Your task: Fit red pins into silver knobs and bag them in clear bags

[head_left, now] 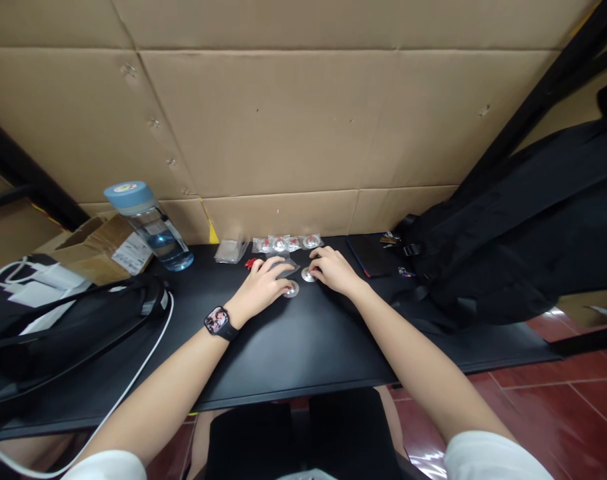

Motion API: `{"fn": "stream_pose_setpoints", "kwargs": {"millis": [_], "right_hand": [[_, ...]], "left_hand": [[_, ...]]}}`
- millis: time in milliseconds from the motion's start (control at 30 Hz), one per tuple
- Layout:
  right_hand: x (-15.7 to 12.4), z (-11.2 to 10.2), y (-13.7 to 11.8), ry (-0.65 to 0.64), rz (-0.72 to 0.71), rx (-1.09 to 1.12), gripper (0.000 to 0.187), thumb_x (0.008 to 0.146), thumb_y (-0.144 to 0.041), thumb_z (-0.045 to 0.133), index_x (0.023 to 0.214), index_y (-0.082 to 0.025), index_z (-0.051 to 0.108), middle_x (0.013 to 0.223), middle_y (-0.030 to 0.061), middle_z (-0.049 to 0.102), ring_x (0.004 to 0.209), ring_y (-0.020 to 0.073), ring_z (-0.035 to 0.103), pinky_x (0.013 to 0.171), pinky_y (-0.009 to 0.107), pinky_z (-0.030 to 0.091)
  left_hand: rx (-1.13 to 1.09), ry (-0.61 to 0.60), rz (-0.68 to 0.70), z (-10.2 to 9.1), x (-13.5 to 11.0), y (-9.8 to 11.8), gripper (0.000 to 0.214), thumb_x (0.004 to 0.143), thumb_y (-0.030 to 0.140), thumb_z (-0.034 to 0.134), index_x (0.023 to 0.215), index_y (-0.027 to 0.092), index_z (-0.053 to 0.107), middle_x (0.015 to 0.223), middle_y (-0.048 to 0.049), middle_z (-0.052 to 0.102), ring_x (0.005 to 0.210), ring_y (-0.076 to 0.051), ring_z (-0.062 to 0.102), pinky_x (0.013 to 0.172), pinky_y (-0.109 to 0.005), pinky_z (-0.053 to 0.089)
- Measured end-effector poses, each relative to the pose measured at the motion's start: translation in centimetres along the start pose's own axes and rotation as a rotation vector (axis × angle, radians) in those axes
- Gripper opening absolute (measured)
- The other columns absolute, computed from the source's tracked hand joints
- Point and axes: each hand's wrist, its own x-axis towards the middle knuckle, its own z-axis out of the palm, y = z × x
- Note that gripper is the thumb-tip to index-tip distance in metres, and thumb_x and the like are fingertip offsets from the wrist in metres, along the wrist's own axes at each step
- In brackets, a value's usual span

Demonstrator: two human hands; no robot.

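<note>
My left hand (264, 285) is palm down on the black table, its fingers spread over a clear plastic bag (289, 264). Its thumb touches a round silvery metal disc (292, 290). A second metal disc (307, 275) lies just to the right, and my right hand (334, 272) has its thumb and curled fingers closed at that disc's edge. Small red pieces (250, 264) lie beside my left fingers. Behind both hands, several bagged discs with red parts (279, 243) stand in a row. A stack of clear bags (228, 251) is left of them.
To the left are a water bottle (166, 243) with a blue lid, a cardboard box (96, 250), white chargers (46, 283), a white cable (151, 360) and a black bag (78, 340). A dark flat case (369, 257) and a black backpack (508, 227) are at right. Cardboard (283, 127) walls the back.
</note>
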Motion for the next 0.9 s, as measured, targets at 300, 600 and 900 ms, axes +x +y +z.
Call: {"fn": "stream_pose_setpoints", "kwargs": {"millis": [300, 600, 900], "right_hand": [[-0.7, -0.9, -1.1, -0.067, 0.063, -0.220, 0.018, 0.096, -0.014, 0.055, 0.095, -0.015, 0.073, 0.140, 0.0170, 0.055, 0.126, 0.0353, 0.045, 0.094, 0.047, 0.044], [-0.8, -0.4, -1.3, -0.014, -0.060, 0.067, 0.013, 0.099, -0.020, 0.050, 0.097, -0.018, 0.063, 0.149, 0.0166, 0.044, 0.136, 0.0334, 0.037, 0.102, 0.054, 0.041], [-0.3, -0.1, -3.5, 0.328, -0.120, 0.405, 0.010, 0.101, -0.026, 0.049, 0.099, -0.022, 0.058, 0.138, 0.0148, 0.048, 0.129, 0.0281, 0.046, 0.112, 0.051, 0.037]], "left_hand": [[0.060, 0.027, -0.015, 0.4, 0.1, 0.1, 0.018, 0.100, 0.026, 0.055, 0.096, 0.024, 0.073, 0.139, -0.0062, 0.063, 0.137, -0.032, 0.046, 0.096, -0.050, 0.036], [-0.110, 0.200, -0.299, -0.3, 0.2, 0.2, 0.017, 0.101, 0.032, 0.055, 0.097, 0.025, 0.069, 0.133, -0.0072, 0.065, 0.131, -0.029, 0.048, 0.100, -0.050, 0.033], [-0.533, 0.422, -0.560, 0.4, 0.3, -0.7, 0.020, 0.096, 0.039, 0.058, 0.091, 0.023, 0.069, 0.118, -0.0061, 0.064, 0.115, -0.023, 0.059, 0.107, -0.042, 0.043]]}}
